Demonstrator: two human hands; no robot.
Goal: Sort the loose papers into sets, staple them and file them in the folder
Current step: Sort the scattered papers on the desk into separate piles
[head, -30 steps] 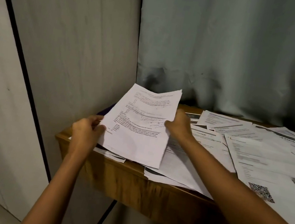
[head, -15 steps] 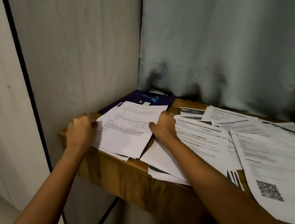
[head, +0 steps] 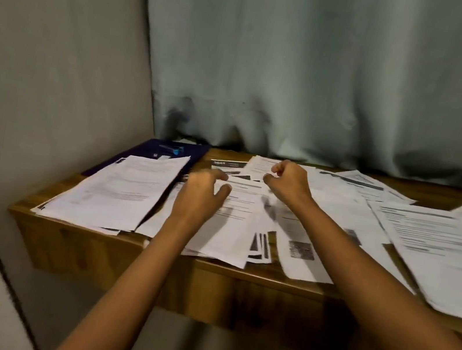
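Note:
A set of printed sheets lies flat at the table's left end, partly over a dark blue folder. A small blue stapler rests on the folder at the back. Loose printed papers cover the rest of the wooden table. My left hand hovers over the middle papers with fingers apart, holding nothing. My right hand is a little farther back, fingers curled loosely over the papers; nothing visible is in it. The image is blurred by motion.
A grey-green curtain hangs right behind the table. A pale wall panel closes off the left side. More sheets overhang the front edge at the right.
Both hands laid the held sheets down on the left pile and let go. They then moved right, over the middle papers. The view has also swung right.

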